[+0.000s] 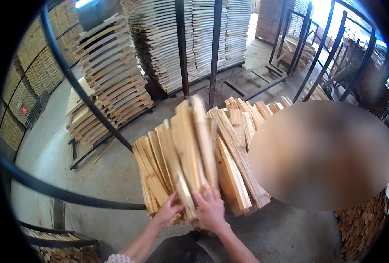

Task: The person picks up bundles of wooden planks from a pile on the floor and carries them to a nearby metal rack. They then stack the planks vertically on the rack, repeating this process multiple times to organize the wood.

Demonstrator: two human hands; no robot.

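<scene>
Wooden slats (190, 144), bundled: long axis running away from the person, near ends clasped by left hand (170, 208) and right hand (210, 208), side by side.

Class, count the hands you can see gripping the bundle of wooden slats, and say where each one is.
2. The left hand grips the near end of the wooden slats from the left; the right hand clasps it beside it on the right. A blurred patch may hide others.

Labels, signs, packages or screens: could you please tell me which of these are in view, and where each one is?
Red label: a small rectangular tag with pale markings, fixed to the stacked wood at the far left.
No packages or screens can be seen.
</scene>
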